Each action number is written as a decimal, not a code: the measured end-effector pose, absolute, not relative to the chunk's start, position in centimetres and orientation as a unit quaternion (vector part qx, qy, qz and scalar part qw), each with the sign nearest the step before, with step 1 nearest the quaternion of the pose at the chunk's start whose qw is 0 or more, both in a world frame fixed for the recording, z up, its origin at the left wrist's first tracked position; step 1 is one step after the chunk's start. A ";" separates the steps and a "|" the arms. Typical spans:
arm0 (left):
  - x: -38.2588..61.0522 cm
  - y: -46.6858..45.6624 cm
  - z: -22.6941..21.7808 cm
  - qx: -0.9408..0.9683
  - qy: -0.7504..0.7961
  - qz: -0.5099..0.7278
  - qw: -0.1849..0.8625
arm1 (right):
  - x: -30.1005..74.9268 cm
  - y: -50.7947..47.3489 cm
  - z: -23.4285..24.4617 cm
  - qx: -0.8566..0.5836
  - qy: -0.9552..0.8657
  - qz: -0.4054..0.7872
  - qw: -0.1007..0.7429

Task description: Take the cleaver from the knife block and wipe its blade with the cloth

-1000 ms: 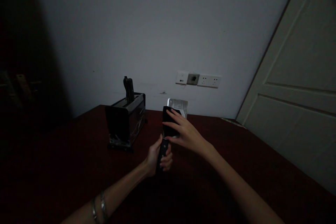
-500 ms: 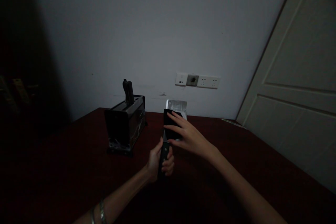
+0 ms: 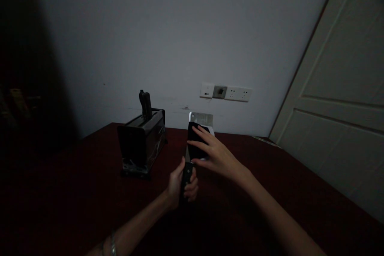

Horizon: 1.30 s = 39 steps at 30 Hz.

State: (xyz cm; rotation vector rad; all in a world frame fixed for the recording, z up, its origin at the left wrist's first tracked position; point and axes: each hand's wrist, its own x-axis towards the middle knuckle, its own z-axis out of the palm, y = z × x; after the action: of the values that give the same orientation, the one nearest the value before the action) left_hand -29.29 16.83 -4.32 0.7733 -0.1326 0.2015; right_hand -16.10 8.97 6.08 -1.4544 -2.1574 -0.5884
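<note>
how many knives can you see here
2: a cleaver upright in the left hand, right hand on a dark cloth; one handle in the block. Others may be hidden.

The cleaver's blade (image 3: 201, 119) looks like bright, smooth metal, half covered by a matt black cloth (image 3: 195, 146), its handle (image 3: 186, 176) dark and faintly glossy (material unclear), over a dark red, smooth wooden-looking table (image 3: 270, 176).

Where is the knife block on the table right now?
In the head view, the knife block stands on the table left of centre, near the wall, just left of the cleaver the left hand grips.
</note>
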 end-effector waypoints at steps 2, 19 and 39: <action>-29.3 16.9 -4.4 0.371 -0.076 0.102 0.920 | -15.9 9.0 6.0 -0.527 -0.785 -0.217 0.242; -29.4 16.2 -4.1 0.366 -0.082 0.088 0.923 | -16.2 8.8 6.0 -0.542 -0.779 -0.198 0.245; -29.3 16.4 -4.1 0.380 -0.075 0.081 0.918 | -16.8 8.9 5.7 -0.546 -0.762 -0.221 0.268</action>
State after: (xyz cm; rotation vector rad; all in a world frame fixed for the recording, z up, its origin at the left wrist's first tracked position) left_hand -29.34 16.39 -4.09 0.7809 -0.1537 0.1665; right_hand -16.81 8.91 5.72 -1.4742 -2.0563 -0.5957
